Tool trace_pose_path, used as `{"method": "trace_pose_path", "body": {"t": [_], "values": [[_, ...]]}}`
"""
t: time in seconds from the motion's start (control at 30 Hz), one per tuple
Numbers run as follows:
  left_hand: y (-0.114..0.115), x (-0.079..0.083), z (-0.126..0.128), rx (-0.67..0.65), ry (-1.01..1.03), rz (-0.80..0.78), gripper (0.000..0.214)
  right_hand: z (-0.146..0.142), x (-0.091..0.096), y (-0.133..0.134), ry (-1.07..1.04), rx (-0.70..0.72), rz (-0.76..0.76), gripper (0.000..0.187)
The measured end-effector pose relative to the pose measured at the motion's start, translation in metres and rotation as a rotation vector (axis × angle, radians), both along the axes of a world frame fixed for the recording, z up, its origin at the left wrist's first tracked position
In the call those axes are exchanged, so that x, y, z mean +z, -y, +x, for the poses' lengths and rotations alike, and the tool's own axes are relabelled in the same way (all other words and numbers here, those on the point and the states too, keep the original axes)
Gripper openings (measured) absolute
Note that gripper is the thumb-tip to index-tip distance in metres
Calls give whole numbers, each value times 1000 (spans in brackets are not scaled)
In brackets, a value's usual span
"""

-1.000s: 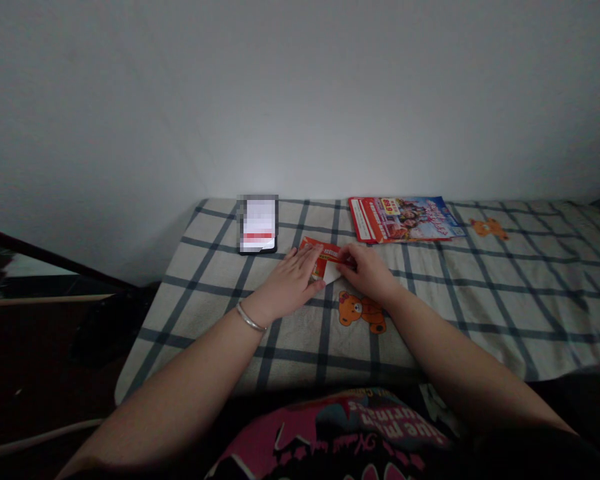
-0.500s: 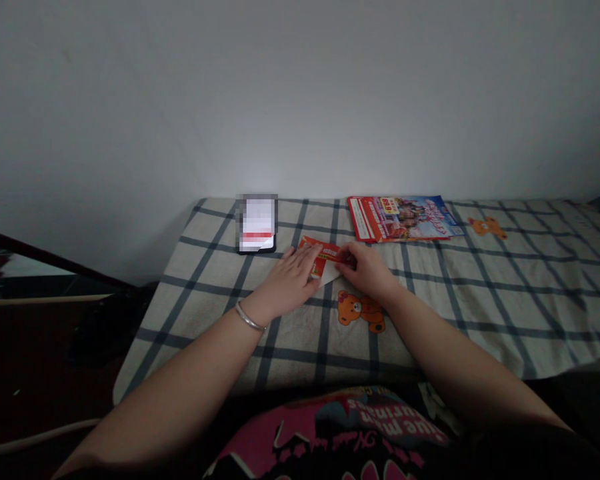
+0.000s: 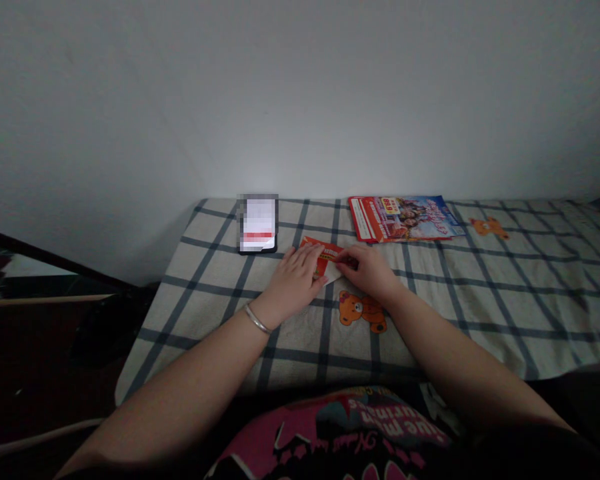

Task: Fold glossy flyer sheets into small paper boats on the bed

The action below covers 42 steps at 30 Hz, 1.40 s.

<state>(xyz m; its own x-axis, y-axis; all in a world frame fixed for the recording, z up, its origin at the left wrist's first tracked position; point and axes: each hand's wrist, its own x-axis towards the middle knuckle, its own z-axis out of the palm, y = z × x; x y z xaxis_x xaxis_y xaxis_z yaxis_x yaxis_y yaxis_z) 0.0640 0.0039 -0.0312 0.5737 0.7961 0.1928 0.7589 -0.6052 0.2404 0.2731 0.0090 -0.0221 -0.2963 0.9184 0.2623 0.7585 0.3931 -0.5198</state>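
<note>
A folded paper flyer (image 3: 329, 252), orange-red with a white part, lies on the checked cloth between my two hands. My left hand (image 3: 296, 277) rests flat over its left side, fingers stretched out, a silver bangle on the wrist. At the right end, my right hand (image 3: 366, 268) pinches the flyer's edge between thumb and fingers. Both hands cover parts of the paper, so its full outline is hidden.
A phone (image 3: 259, 223) with a lit, blurred screen lies behind my left hand. Behind my right hand is a stack of colourful flyers (image 3: 405, 219) near the wall (image 3: 300, 100). The checked tablecloth (image 3: 220, 267) has printed bears and slight wrinkles on the right.
My left hand has slid slightly to the right over the flyer. My right hand keeps its pinch at nearly the same spot.
</note>
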Motion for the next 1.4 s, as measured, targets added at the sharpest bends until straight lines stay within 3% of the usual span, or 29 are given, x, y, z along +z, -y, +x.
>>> {"method": "trace_pose_path", "body": {"t": [0.17,0.43,0.67,1.03,1.4], "values": [[0,1,0,-13,-14,17,54,-1,-2,0,31,5,33,9],[-6,8,-7,-71,-25,-90,55,-2,-2,3,90,-3,97,11],[-10,2,-15,-125,29,-72,47,-1,-4,0,100,25,120,11],[1,2,-5,-43,45,23,44,-2,-3,0,60,26,79,10],[1,7,-5,-31,28,26,40,-3,-2,2,112,-19,139,6]]}}
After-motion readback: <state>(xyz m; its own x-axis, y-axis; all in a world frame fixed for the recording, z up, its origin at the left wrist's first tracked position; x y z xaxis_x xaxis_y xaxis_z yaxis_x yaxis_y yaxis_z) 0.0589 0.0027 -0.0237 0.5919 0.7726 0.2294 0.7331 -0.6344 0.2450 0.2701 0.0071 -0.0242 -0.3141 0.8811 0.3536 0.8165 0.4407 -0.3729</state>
